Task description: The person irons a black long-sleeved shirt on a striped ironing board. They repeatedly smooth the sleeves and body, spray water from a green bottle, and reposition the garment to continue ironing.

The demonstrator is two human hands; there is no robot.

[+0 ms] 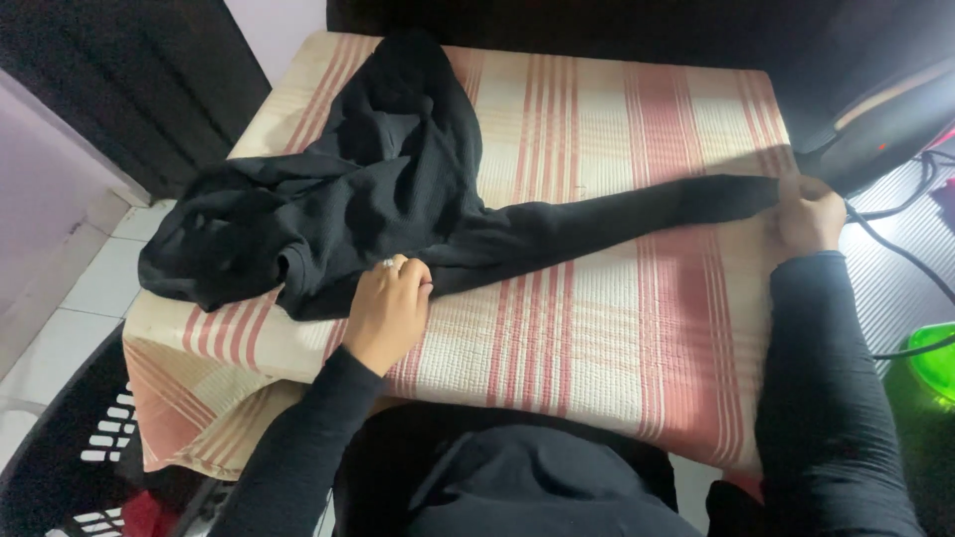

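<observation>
A black long-sleeved garment [388, 189] lies crumpled on a table covered with a cream and red striped cloth [617, 328]. One sleeve [637, 214] is stretched out flat toward the right. My right hand [808, 214] pinches the cuff end of that sleeve at the table's right edge. My left hand [390, 310] rests on the garment's lower edge near the sleeve's base, fingers curled onto the fabric, a ring on one finger. Both my arms wear black sleeves.
A black laundry basket [95, 447] stands on the tiled floor at the lower left. At the right are black cables [900, 249], a dark appliance [875, 139] and a bright green object [935, 363]. A dark panel [129, 80] stands at the upper left.
</observation>
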